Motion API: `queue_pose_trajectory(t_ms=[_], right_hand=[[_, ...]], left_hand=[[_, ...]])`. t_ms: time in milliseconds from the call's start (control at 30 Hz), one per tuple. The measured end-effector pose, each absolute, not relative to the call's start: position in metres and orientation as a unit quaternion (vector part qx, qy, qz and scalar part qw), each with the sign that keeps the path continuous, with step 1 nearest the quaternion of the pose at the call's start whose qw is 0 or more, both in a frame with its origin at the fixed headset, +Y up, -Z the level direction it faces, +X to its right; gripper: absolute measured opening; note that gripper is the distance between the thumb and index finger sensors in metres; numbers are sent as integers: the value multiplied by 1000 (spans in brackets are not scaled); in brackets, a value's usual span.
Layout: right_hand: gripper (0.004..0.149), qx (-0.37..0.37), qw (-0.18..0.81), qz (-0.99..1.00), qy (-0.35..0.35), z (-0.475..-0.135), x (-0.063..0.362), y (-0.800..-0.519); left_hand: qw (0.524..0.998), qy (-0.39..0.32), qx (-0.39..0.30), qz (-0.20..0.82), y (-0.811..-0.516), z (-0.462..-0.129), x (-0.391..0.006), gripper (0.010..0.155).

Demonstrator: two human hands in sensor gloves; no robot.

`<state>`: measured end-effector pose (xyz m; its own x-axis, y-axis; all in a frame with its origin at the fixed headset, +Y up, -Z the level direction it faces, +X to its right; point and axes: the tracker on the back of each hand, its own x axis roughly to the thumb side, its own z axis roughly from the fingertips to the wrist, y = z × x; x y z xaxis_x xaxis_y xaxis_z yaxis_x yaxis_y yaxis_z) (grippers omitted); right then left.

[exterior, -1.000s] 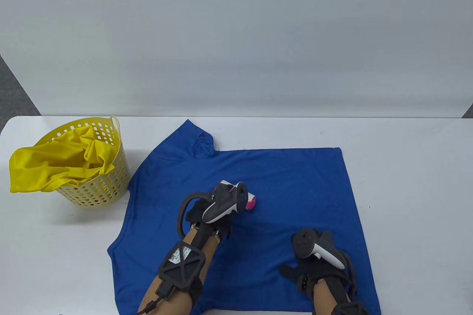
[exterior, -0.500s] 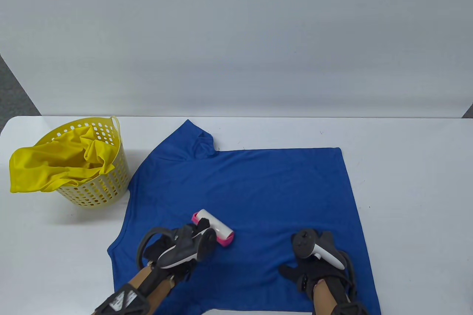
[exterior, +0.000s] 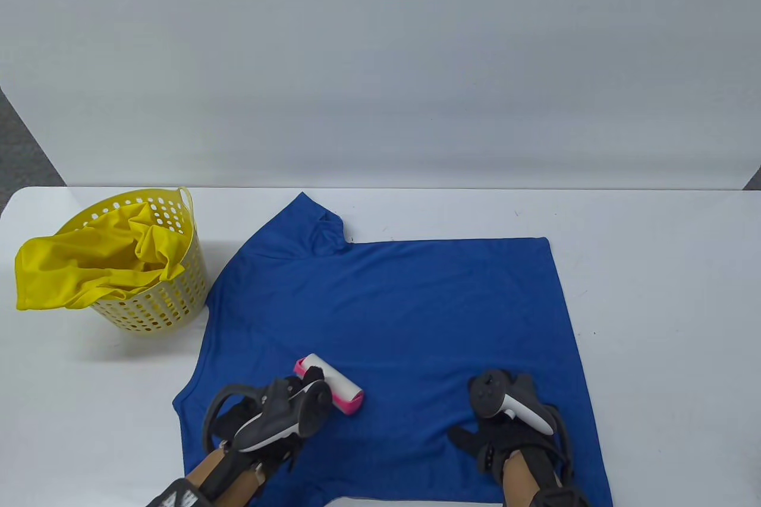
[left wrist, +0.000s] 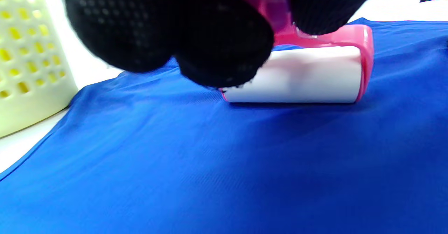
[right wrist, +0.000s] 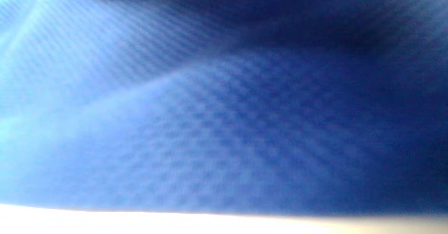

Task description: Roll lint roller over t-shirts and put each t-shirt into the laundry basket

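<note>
A blue t-shirt (exterior: 416, 305) lies spread flat on the white table (exterior: 654, 293). A lint roller (exterior: 334, 386), a white roll with pink ends, rests on the shirt's near left part. My left hand (exterior: 310, 376) grips its pink handle; in the left wrist view my gloved fingers (left wrist: 224, 41) curl round the handle above the lint roller (left wrist: 301, 74) and the blue t-shirt (left wrist: 210, 164). My right hand (exterior: 505, 430) lies flat on the shirt near its front right corner, thumb spread. The right wrist view shows only blurred blue t-shirt (right wrist: 224, 122) fabric close up.
A yellow perforated laundry basket (exterior: 172, 299) stands at the left of the table, with a yellow t-shirt (exterior: 89, 269) in it that hangs over its left rim. In the left wrist view the laundry basket (left wrist: 28, 59) is just left of the shirt's edge.
My left hand has drawn the lint roller across the shirt toward the near left, from the shirt's middle to close by the front edge. The right hand has stayed put.
</note>
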<state>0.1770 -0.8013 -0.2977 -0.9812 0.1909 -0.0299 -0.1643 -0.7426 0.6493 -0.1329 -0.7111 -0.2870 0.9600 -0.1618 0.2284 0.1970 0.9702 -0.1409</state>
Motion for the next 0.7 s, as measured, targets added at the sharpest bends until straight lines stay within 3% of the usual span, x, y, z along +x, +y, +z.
queue_pose_trajectory(t_ms=[233,400,533,700], right_hand=[[87,30,100,929,355,-299,178,-801],[89,36,109,926,360,-301,180,-799],[89,36,109,926,359,-300,180,-799],[89,36,112,927,356,-300,179,-800]], left_hand=[[995,-41,-79,-55,-719,-366,-64,60],[996,-16,-77,-39,-721,-392,-41,60],[995,-27,-89,-31,-721,-388,-47,60],[989,-98,-68,-89,-724,-337,-76,61]])
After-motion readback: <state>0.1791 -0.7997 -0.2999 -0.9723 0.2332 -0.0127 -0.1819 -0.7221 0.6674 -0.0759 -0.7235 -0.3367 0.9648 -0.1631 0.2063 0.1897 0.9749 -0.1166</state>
